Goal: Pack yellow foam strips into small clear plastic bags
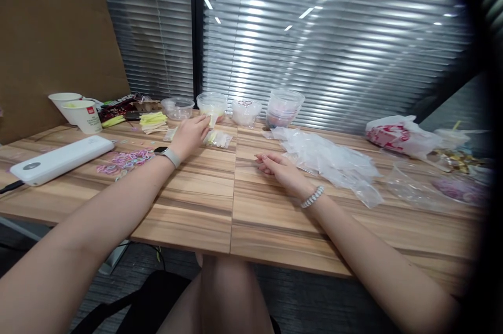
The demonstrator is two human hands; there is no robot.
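My left hand (191, 136), wearing a smartwatch, reaches to the back of the table. Its fingers are closed in front of a clear round tub (212, 101) with yellowish contents. A small pale yellow piece shows at the fingertips, too indistinct to name. Small filled clear packets (220, 139) lie under and beside this hand. My right hand (275, 166), with a beaded bracelet, rests on the wood with loosely curled fingers and nothing visible in them. Just beyond it spreads a pile of clear plastic bags (326, 153).
Pastel loops (128, 161) lie near a white power-bank-like device (63, 158). Paper cups (82, 115), yellow strips (153, 122) and more clear tubs (285, 106) line the back. At right are a white-and-red plastic bag (401, 135) and clear plastic containers (412, 185).
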